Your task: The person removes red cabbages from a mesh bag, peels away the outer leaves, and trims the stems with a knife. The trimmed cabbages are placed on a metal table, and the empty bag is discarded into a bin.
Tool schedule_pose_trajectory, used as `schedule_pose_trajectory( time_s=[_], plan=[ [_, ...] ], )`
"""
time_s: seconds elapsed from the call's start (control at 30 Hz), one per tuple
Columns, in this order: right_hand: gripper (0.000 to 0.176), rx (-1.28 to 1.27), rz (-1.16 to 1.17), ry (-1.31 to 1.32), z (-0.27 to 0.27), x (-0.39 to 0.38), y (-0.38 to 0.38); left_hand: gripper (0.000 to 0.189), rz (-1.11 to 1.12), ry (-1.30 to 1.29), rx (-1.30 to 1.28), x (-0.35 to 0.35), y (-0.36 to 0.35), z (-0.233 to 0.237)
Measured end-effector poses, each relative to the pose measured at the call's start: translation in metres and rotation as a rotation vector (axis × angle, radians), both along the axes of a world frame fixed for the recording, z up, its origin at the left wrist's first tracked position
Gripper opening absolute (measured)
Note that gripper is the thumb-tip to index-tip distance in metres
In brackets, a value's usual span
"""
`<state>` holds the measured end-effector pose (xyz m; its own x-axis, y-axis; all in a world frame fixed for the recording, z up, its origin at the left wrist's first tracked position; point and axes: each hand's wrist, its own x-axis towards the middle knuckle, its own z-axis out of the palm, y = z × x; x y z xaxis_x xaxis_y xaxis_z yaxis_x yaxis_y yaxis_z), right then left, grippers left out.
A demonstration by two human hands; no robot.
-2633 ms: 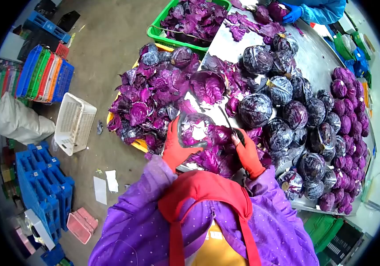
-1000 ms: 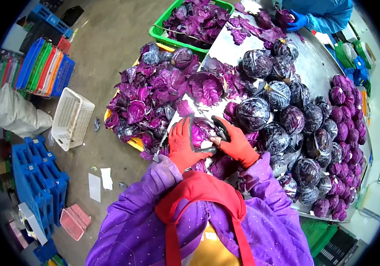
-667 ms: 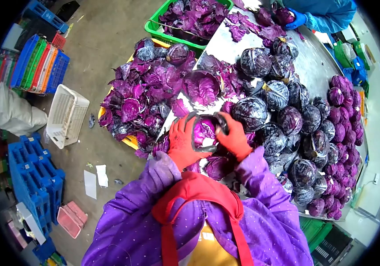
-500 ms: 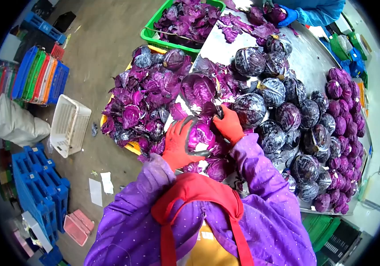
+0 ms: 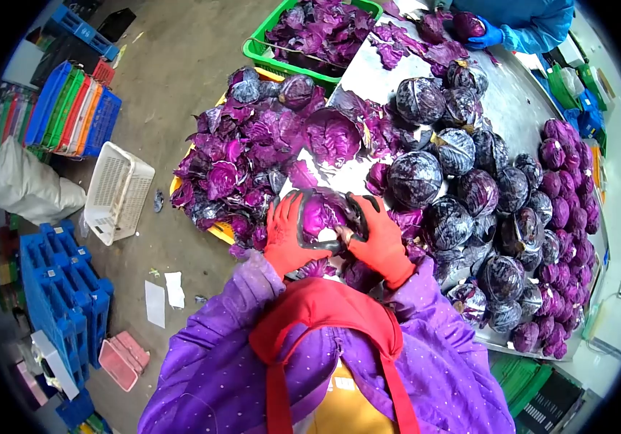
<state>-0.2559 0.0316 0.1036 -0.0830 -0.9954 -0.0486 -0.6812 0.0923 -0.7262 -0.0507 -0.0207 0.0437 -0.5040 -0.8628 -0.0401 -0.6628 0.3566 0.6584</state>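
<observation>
Between my two gloved hands is a red cabbage (image 5: 320,215), its pale stem end facing up. My left hand (image 5: 292,233), in a red and black glove, wraps around its left side. My right hand (image 5: 377,239) grips the right side, its thumb near the stem end; whether it also holds a small tool I cannot make out. Loose purple leaves lie under and around the cabbage. Just beyond it on the metal table (image 5: 368,72) sits a large cupped leaf (image 5: 332,137). Dark unpeeled cabbages (image 5: 415,173) are piled to the right of my right hand.
A yellow-rimmed container heaped with leaves (image 5: 245,159) stands at the left, with a green crate (image 5: 256,49) of leaves beyond. Smaller bright purple cabbages (image 5: 560,210) line the far right. A co-worker's blue-gloved hand (image 5: 488,34) holds a cabbage at the top. A white basket (image 5: 116,194) is on the floor.
My right hand has opened wider and moved down onto the cabbage's right side. My left hand stays around the left side. The whole view has shifted slightly.
</observation>
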Motion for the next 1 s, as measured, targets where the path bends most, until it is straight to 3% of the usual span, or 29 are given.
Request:
schedule_pose_trajectory(
  time_s=[0.13, 0.2, 0.27, 0.33, 0.37, 0.47, 0.53, 0.6, 0.63, 0.73, 0.87, 1.0],
  plan=[
    [0.058, 0.011, -0.002, 0.046, -0.013, -0.008, -0.006, 0.121, -0.001, 0.002, 0.002, -0.004, -0.002, 0.001],
    [0.056, 0.005, -0.033, 0.141, -0.042, -0.023, -0.009, 0.120, -0.019, -0.038, 0.005, -0.011, 0.000, 0.009],
    [0.045, -0.064, -0.092, 0.059, -0.070, -0.044, -0.012, 0.120, -0.052, -0.066, -0.011, -0.016, -0.001, 0.015],
    [0.039, 0.234, -0.188, -0.226, -0.063, -0.059, -0.017, 0.120, -0.098, -0.084, -0.038, -0.021, -0.005, 0.019],
    [0.037, 0.130, -0.199, -0.271, -0.066, -0.060, -0.016, 0.121, -0.106, -0.095, -0.027, -0.022, -0.006, 0.020],
    [0.040, -0.158, -0.262, -0.061, -0.013, -0.029, -0.014, 0.121, -0.109, -0.112, 0.009, -0.022, -0.008, 0.021],
    [0.046, -0.148, -0.118, -0.087, 0.006, -0.015, -0.007, 0.120, -0.117, -0.146, 0.009, -0.024, -0.004, 0.024],
    [0.047, 0.037, -0.138, 0.010, -0.002, -0.004, -0.003, 0.121, -0.114, -0.153, -0.038, -0.029, -0.003, 0.023],
    [0.045, -0.057, -0.174, -0.011, -0.015, -0.004, -0.003, 0.121, -0.114, -0.156, -0.032, -0.032, -0.003, 0.024],
    [0.041, 0.138, -0.260, -0.352, -0.018, -0.008, -0.005, 0.123, -0.105, -0.147, -0.018, -0.033, -0.002, 0.023],
    [0.035, 0.262, -0.245, -0.389, -0.010, -0.019, -0.015, 0.122, -0.128, -0.126, -0.033, -0.037, -0.004, 0.022],
    [0.033, 0.140, -0.239, -0.321, -0.020, -0.023, -0.021, 0.120, -0.137, -0.146, -0.008, -0.042, -0.008, 0.023]
  ],
)
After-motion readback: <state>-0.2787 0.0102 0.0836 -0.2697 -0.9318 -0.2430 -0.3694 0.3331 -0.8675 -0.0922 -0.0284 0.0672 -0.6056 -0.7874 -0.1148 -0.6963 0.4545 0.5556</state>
